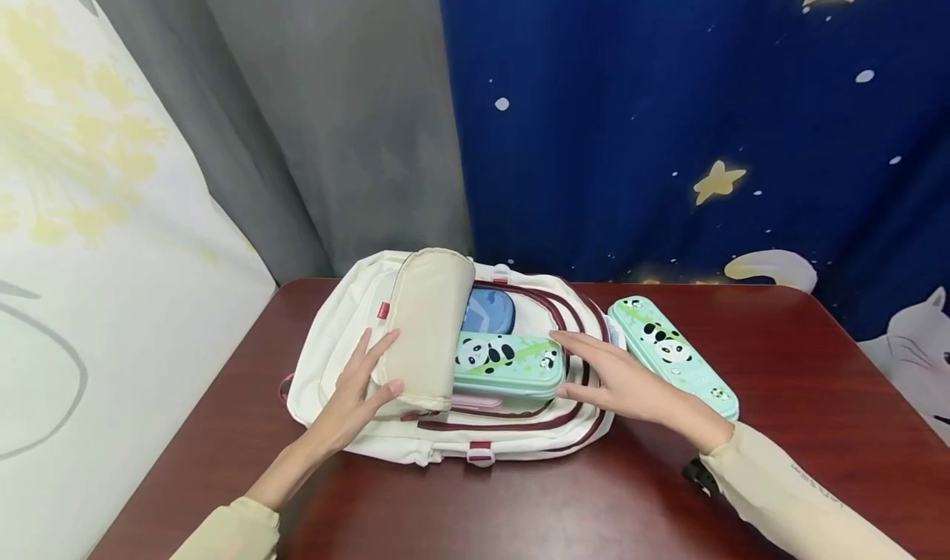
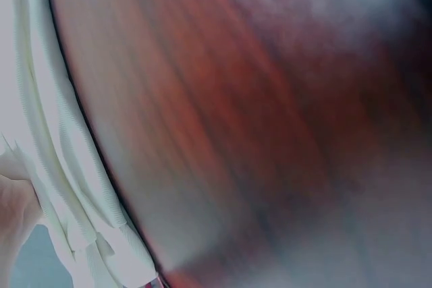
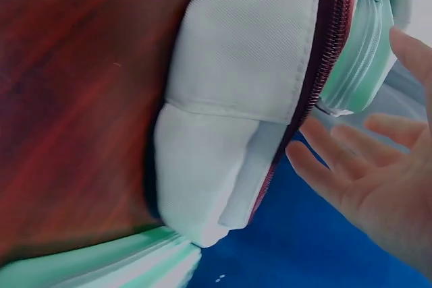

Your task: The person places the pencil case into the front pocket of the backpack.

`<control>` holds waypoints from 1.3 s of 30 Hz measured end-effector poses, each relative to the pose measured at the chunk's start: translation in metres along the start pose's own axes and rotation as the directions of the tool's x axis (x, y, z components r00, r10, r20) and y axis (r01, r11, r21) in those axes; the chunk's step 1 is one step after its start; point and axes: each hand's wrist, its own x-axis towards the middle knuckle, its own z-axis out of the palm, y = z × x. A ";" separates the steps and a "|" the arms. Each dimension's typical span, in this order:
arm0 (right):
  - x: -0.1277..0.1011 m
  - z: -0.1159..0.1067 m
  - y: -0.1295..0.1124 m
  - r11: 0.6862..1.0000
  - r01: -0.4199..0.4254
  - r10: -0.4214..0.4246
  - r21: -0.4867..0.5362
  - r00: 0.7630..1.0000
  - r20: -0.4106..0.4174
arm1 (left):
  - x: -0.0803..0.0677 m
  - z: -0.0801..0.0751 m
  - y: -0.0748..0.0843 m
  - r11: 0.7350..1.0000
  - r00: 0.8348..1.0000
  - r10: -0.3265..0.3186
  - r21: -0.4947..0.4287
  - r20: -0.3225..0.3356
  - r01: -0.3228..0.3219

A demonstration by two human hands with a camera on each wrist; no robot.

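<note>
A white backpack (image 1: 349, 321) with dark red zips lies on its back on the table, its cream front flap (image 1: 426, 329) folded over toward the left. My left hand (image 1: 356, 399) rests on that flap with fingers spread. From under the flap sticks a mint-green panda pencil case (image 1: 512, 362), lying on the pack. Beside the case's right end is my right hand (image 1: 619, 378), fingers and thumb extended and apart; whether a fingertip touches it I cannot tell. In the right wrist view the right hand (image 3: 378, 173) shows loosely bent fingers near the zip, gripping nothing.
A second green panda case (image 1: 675, 358) lies on the table (image 1: 801, 378) right of the backpack, close to my right forearm. A blue case (image 1: 490, 311) and a pink item (image 1: 477, 401) sit by the first panda case. Curtains (image 1: 594, 131) hang behind the table.
</note>
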 end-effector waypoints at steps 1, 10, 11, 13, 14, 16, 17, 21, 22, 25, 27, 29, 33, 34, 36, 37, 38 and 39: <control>-0.003 0.001 0.001 1.000 -0.016 0.016 0.006 1.000 -0.006 | -0.001 0.001 -0.001 1.000 1.000 -0.001 0.002 -0.002 0.001; -0.009 0.013 0.008 0.983 -0.084 0.094 0.166 0.994 -0.055 | 0.005 0.009 -0.004 0.999 0.999 0.041 0.035 0.000 -0.040; -0.009 0.014 0.008 0.981 -0.087 0.098 0.175 0.993 -0.058 | 0.006 0.010 -0.004 0.998 0.999 0.042 0.035 0.004 -0.042; -0.008 0.014 0.008 0.980 -0.089 0.102 0.181 0.993 -0.060 | 0.008 0.011 -0.005 0.998 0.999 0.043 0.041 0.010 -0.043; -0.007 0.015 0.008 0.981 -0.089 0.100 0.174 0.993 -0.059 | 0.008 0.011 -0.005 0.998 0.999 0.039 0.044 0.009 -0.040; -0.006 0.015 0.008 0.983 -0.087 0.097 0.159 0.994 -0.056 | 0.007 0.010 -0.005 0.998 0.999 0.034 0.050 0.005 -0.034; -0.005 0.015 0.007 0.985 -0.083 0.092 0.151 0.994 -0.054 | 0.007 0.009 -0.005 0.998 1.000 0.031 0.053 0.003 -0.031; -0.002 0.016 0.005 0.987 -0.067 0.076 0.146 0.995 -0.059 | 0.005 0.006 -0.005 0.998 1.000 0.024 0.059 -0.005 -0.024; -0.001 0.015 0.005 0.986 -0.065 0.075 0.152 0.995 -0.059 | 0.005 0.006 -0.005 0.998 1.000 0.022 0.060 -0.006 -0.021; -0.001 0.016 0.005 0.984 -0.065 0.076 0.169 0.995 -0.061 | 0.004 0.004 -0.004 0.998 1.000 0.015 0.058 -0.008 -0.015; 0.000 0.016 0.004 0.982 -0.066 0.078 0.178 0.995 -0.059 | 0.004 0.003 -0.004 0.998 1.000 0.012 0.059 -0.008 -0.011; 0.001 0.016 0.004 0.982 -0.063 0.074 0.177 0.995 -0.059 | 0.004 0.002 -0.004 0.998 1.000 0.014 0.061 -0.009 -0.013; 0.004 0.017 0.002 0.986 -0.038 0.048 0.165 0.997 -0.061 | 0.002 -0.001 -0.004 0.998 1.000 0.016 0.060 -0.013 -0.015; 0.005 0.018 0.002 0.987 -0.030 0.041 0.158 0.997 -0.062 | 0.002 -0.001 -0.004 0.998 1.000 0.015 0.059 -0.013 -0.014; 0.006 0.019 0.002 0.990 -0.007 0.017 0.143 0.998 -0.065 | 0.001 -0.002 -0.003 0.999 1.000 0.011 0.052 -0.011 -0.011; 0.006 0.020 0.002 0.990 0.003 0.006 0.139 0.998 -0.065 | 0.001 -0.001 -0.003 0.999 1.000 0.011 0.047 -0.010 -0.010; 0.006 0.020 0.002 0.991 0.011 -0.003 0.132 0.998 -0.065 | 0.001 -0.001 -0.003 0.999 1.000 0.009 0.042 -0.010 -0.008; 0.007 0.020 0.002 0.992 0.013 -0.005 0.129 0.998 -0.063 | 0.001 -0.001 -0.002 0.999 1.000 0.009 0.035 -0.010 -0.009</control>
